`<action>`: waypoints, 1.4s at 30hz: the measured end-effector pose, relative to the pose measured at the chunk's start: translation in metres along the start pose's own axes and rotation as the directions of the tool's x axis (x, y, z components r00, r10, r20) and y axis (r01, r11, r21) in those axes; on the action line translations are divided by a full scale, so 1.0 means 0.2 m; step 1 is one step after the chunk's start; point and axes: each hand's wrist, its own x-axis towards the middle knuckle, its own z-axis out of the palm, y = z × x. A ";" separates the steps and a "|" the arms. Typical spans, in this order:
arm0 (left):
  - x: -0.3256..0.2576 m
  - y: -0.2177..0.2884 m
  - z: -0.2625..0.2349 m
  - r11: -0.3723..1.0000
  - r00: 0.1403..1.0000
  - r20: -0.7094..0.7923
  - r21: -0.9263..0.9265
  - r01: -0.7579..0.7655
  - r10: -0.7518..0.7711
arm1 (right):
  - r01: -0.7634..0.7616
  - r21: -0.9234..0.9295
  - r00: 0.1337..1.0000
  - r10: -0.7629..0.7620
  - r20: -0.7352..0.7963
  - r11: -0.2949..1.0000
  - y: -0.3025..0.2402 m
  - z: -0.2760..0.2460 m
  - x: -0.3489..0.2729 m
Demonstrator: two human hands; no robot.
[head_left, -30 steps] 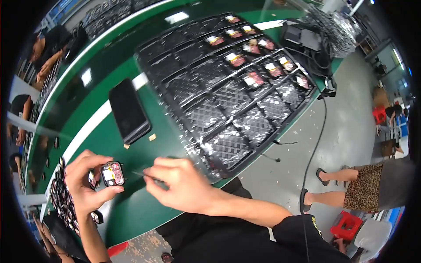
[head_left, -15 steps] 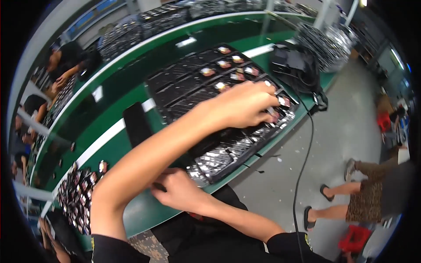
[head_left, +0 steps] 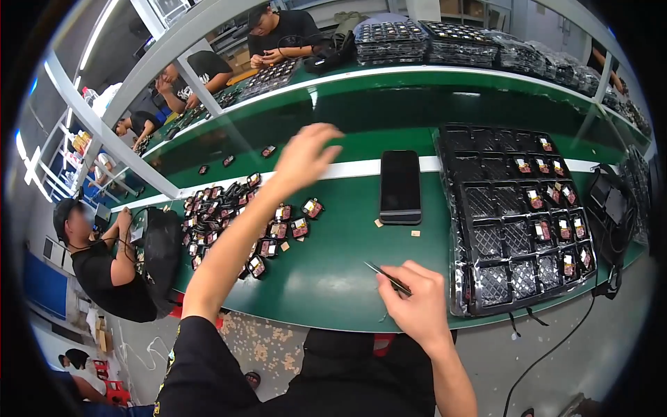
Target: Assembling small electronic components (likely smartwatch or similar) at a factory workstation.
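My left hand (head_left: 306, 156) hovers over the far side of the green bench, fingers stretched out and nothing seen in them. Below it lies a heap of small black electronic modules (head_left: 215, 215) with pinkish labels. Low over the bench's near side, my right hand (head_left: 420, 299) is closed on a pair of dark tweezers (head_left: 391, 278), tips pointing left and away. To its right rests a black plastic tray (head_left: 486, 240) with rows of compartments. Several modules (head_left: 543, 229) sit in its right-hand compartments.
A black smartphone (head_left: 401, 184) lies between heap and tray. Beyond the tray's right edge is a black bag (head_left: 610, 201) with a cable. Stacked trays (head_left: 390, 45) stand on the far shelf. A co-worker (head_left: 104, 257) sits at the left; others work across the bench.
My left hand has left the tray's right side and swung left over the heap. The view has turned left. The tweezers in my right hand now show clearly.
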 end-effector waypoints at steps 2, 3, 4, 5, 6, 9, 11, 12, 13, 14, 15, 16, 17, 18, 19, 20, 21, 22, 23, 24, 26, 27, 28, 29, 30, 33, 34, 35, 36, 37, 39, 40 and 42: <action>-0.19 -0.37 -0.09 0.950 0.976 -0.013 0.224 0.216 -0.219 | 0.015 -0.002 1.000 -0.015 -0.006 1.000 -0.02 0.01 0.00; -0.29 -0.54 -0.10 0.892 0.957 -0.066 0.350 0.287 -0.282 | 0.005 -0.006 1.000 -0.004 0.018 1.000 -0.03 0.01 0.00; -0.32 -0.63 -0.11 0.850 0.904 -0.036 0.326 0.413 -0.426 | -0.016 -0.019 0.999 0.017 0.034 1.000 -0.03 0.01 0.00; -0.35 -0.71 -0.10 0.814 0.857 -0.044 0.291 0.503 -0.513 | -0.017 -0.025 0.999 0.018 0.035 1.000 -0.03 0.01 0.00; -0.39 -0.81 -0.10 0.850 0.877 -0.062 0.225 0.477 -0.476 | -0.009 -0.027 0.999 0.011 0.040 1.000 -0.03 0.01 0.00; -0.38 -0.90 -0.10 0.915 0.912 -0.079 -0.013 0.402 -0.402 | 0.000 -0.044 0.999 0.002 0.043 0.999 -0.04 0.01 -0.01; -0.35 -0.83 -0.11 0.935 0.934 -0.043 -0.012 0.353 -0.353 | -0.001 -0.060 0.999 0.004 0.041 0.998 -0.06 0.02 -0.01; -0.32 -0.73 -0.13 0.945 0.947 -0.034 -0.076 0.317 -0.321 | 0.003 -0.076 1.000 -0.002 0.014 0.997 -0.06 0.01 -0.01; -0.31 -0.59 -0.15 0.960 0.963 -0.034 -0.100 0.262 -0.267 | 0.006 -0.090 1.000 -0.007 -0.013 0.996 -0.07 0.01 -0.01; -0.31 -0.44 -0.17 0.970 0.983 -0.012 -0.164 0.177 -0.181 | -0.038 -0.073 0.998 0.034 -0.044 0.997 -0.08 0.01 0.01; -0.32 -0.28 -0.17 0.968 0.996 0.010 -0.237 0.089 -0.089 | -0.070 -0.087 0.996 0.065 -0.053 0.994 -0.08 0.00 0.02; -0.37 -0.11 -0.18 0.953 0.998 0.058 -0.304 0.018 0.000 | -0.062 -0.108 0.995 0.053 -0.082 0.992 -0.07 0.00 0.02; -0.42 0.04 -0.17 0.923 0.991 0.101 -0.381 -0.046 0.091 | -0.061 -0.134 0.993 0.046 -0.110 0.989 -0.04 0.01 0.02; -0.47 0.19 -0.18 0.914 0.975 0.152 -0.396 -0.088 0.160 | -0.057 -0.131 0.991 0.041 -0.127 0.990 -0.03 0.02 0.02; -0.52 0.32 -0.20 0.904 0.954 0.198 -0.409 -0.128 0.225 | -0.071 -0.131 0.990 0.054 -0.131 0.989 -0.03 0.02 0.03; -0.56 0.41 -0.22 0.896 0.937 0.241 -0.423 -0.133 0.253 | -0.066 -0.127 0.991 0.050 -0.125 0.990 -0.04 0.02 0.03; -0.60 0.48 -0.23 0.890 0.918 0.282 -0.434 -0.138 0.280 | -0.058 -0.119 0.992 0.044 -0.118 0.991 -0.04 0.02 0.04; -0.63 0.51 -0.23 0.884 0.915 0.295 -0.452 -0.121 0.276 | -0.065 -0.113 0.991 0.051 -0.124 0.991 -0.05 0.03 0.04; -0.65 0.52 -0.21 0.889 0.910 0.320 -0.448 -0.100 0.264 | -0.089 -0.117 0.991 0.076 -0.111 0.989 -0.05 0.04 0.05; -0.66 0.51 -0.20 0.884 0.918 0.301 -0.457 -0.099 0.259 | -0.094 -0.111 0.990 0.081 -0.119 0.989 -0.05 0.04 0.05; -0.66 0.49 -0.18 0.874 0.929 0.269 -0.475 -0.101 0.254 | -0.092 -0.122 0.988 0.076 -0.131 0.988 -0.03 0.05 0.05; -0.67 0.46 -0.15 0.873 0.935 0.239 -0.472 -0.124 0.262 | -0.105 -0.125 0.989 0.090 -0.120 0.987 -0.02 0.05 0.04; -0.67 0.46 -0.16 0.876 0.924 0.291 -0.475 -0.086 0.248 | -0.120 -0.113 0.986 0.105 -0.126 0.986 -0.02 0.05 0.04; -0.66 0.46 -0.19 0.879 0.910 0.342 -0.475 -0.048 0.235 | -0.133 -0.099 0.984 0.119 -0.133 0.986 -0.02 0.05 0.05; -0.66 0.46 -0.18 0.868 0.915 0.330 -0.495 -0.043 0.233 | -0.148 -0.110 0.982 0.133 -0.133 0.983 -0.03 0.05 0.04; -0.69 0.46 -0.17 0.844 0.936 0.271 -0.535 -0.046 0.223 | -0.160 -0.113 0.981 0.146 -0.129 0.981 -0.04 0.05 0.03; -0.70 0.45 -0.16 0.842 0.937 0.277 -0.539 -0.033 0.214 | -0.143 -0.145 0.985 0.128 -0.113 0.979 -0.04 0.05 0.04; -0.70 0.43 -0.15 0.849 0.935 0.270 -0.524 -0.058 0.231 | -0.151 -0.145 0.985 0.137 -0.104 0.978 -0.04 0.05 0.04; -0.71 0.42 -0.14 0.858 0.932 0.264 -0.507 -0.086 0.250 | -0.140 -0.132 0.985 0.124 -0.116 0.981 -0.03 0.05 0.03; -0.71 0.42 -0.13 0.865 0.928 0.258 -0.489 -0.115 0.269 | -0.128 -0.120 0.985 0.112 -0.128 0.985 -0.02 0.06 0.03; -0.71 0.42 -0.13 0.860 0.929 0.267 -0.501 -0.091 0.254 | -0.122 -0.129 0.987 0.107 -0.120 0.984 -0.01 0.05 0.02; -0.71 0.43 -0.13 0.860 0.928 0.273 -0.504 -0.085 0.252 | -0.108 -0.128 0.989 0.093 -0.119 0.986 -0.01 0.05 0.02; -0.71 0.45 -0.13 0.852 0.946 0.277 -0.524 0.000 0.170 | -0.080 -0.119 0.991 0.066 -0.115 0.990 0.00 0.04 0.02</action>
